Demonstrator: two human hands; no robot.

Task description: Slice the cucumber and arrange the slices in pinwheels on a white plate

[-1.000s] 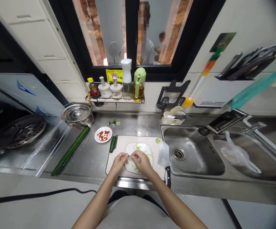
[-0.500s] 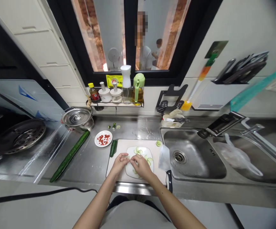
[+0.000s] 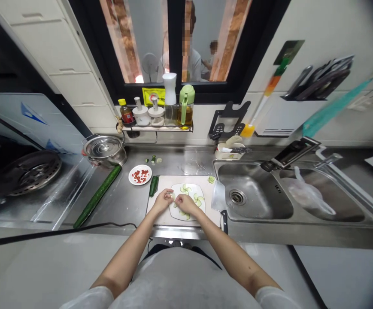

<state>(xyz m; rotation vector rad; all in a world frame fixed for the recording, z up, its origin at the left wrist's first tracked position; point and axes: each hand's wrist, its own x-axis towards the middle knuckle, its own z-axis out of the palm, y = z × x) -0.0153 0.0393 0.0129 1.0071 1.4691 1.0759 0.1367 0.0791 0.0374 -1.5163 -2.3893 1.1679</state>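
Note:
Over the left part of a white square plate, my left hand pinches a thin, pale green cucumber slice. My right hand is close beside it, its fingertips pressed together; whatever they hold is too small to make out. Fanned cucumber slices lie in small groups on the plate, partly hidden by my right hand. The plate rests on a light cutting board. A short piece of cucumber lies at the board's left edge, and a cleaver with a black handle at its right edge.
Left of the board are a small plate of red pieces, a long cucumber and a lidded steel pot. A double sink is on the right, with a plastic bag in its far basin. Seasoning bottles stand on a shelf.
The camera view has shifted, so the counter sits higher in the picture. My fingertips, together before, are now slightly apart over the plate's left side.

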